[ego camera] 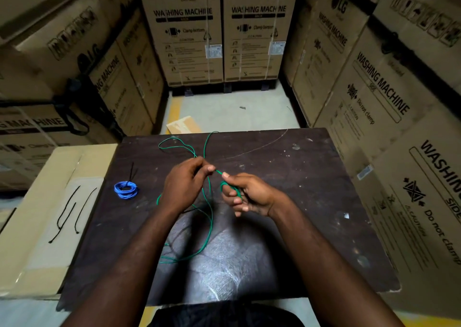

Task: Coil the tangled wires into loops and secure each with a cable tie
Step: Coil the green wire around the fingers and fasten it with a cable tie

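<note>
A long green wire point(209, 217) sprawls over the dark board point(311, 189), looping toward its far edge and down toward me. My left hand point(185, 184) pinches the wire between thumb and fingers above the board's middle. My right hand point(245, 194) has a few small turns of the same green wire wound round its fingers and grips them. A short taut stretch runs between the two hands. A blue wire point(126, 189) lies coiled to the left, bound by a black cable tie point(130, 173) whose tail sticks up.
Three loose black cable ties point(69, 212) lie on a flat cardboard box point(30, 227) left of the board. A thin pale wire point(259, 147) curves across the board's far side. Tall washing-machine cartons point(389, 117) wall in the space on all sides.
</note>
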Available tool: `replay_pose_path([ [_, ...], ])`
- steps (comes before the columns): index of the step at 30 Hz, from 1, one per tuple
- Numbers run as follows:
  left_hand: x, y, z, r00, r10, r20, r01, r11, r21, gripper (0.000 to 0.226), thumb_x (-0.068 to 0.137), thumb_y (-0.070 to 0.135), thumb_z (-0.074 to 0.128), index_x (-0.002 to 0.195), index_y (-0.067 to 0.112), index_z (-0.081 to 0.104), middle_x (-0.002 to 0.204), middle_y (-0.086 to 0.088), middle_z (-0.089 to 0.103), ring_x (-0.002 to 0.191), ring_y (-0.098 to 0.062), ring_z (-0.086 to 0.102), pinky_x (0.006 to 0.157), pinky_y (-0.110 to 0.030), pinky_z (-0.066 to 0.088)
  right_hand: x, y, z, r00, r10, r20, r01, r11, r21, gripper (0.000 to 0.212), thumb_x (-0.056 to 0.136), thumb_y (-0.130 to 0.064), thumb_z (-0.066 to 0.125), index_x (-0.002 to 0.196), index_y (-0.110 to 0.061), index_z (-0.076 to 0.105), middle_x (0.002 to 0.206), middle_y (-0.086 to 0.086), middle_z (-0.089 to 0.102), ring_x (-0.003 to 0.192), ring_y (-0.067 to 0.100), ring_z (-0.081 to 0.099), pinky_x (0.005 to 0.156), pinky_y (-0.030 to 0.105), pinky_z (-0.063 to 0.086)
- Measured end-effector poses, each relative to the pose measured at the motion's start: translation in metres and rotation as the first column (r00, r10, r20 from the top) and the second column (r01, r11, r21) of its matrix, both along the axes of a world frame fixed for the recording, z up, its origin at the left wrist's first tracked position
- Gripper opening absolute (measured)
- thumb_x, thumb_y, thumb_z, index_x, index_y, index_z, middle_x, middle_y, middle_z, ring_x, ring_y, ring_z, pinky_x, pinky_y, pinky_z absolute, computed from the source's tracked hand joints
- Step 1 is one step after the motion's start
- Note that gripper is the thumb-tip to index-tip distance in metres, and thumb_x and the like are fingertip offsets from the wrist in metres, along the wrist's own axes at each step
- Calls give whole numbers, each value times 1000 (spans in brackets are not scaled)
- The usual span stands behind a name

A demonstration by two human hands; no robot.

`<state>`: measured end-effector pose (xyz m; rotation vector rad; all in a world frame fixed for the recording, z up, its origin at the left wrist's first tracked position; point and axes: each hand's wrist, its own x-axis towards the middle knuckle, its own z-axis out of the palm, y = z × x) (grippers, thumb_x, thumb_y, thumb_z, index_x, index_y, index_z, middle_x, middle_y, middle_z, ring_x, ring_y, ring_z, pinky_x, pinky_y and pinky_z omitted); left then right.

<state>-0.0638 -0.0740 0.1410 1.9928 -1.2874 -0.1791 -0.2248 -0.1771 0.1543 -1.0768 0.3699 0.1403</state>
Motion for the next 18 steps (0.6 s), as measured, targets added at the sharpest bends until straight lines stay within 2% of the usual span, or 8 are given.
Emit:
replay_pose_path([
  [3,-1,0,-12,998,-14,-69,11,999,-44,32,93,46,45,73,25,58,62,7,56,58,-3,50,59,-32,41,-2,0,5,998,-33,62,28,996,86,44,98,-39,34,59,-20,41,49,-4,34,32,8,25,42,23,44],
  [8,-10,-2,-27,978,-97,-183,88,994,-58,34,95,48,35,73,29,52,72,16,59,62,-2,51,65,-31,42,-3,-1,14,980,-123,157,83,968,236,44,96,-37,33,55,-23,41,46,-7,33,29,6,28,42,23,43],
  [11,-13,-4,-35,959,-104,-263,94,994,-52,37,95,49,35,72,27,53,68,12,57,62,-2,49,65,-31,41,-5,-7,19,965,-178,191,118,951,286,45,97,-36,32,55,-23,40,46,-7,33,29,6,29,42,24,43],
  [15,-14,-7,-31,958,-84,-274,64,995,-82,39,96,45,39,70,19,53,64,-1,54,63,-9,50,66,-33,41,-8,-12,26,946,-241,216,171,938,300,47,98,-35,31,54,-24,40,45,-8,32,28,6,28,42,23,44],
  [18,-16,-12,-29,956,-112,-272,94,992,-81,38,95,44,39,71,19,55,67,-4,57,66,-15,54,67,-31,41,-8,-14,29,918,-313,243,214,908,360,48,99,-35,30,53,-24,41,45,-8,33,28,6,28,42,23,43],
])
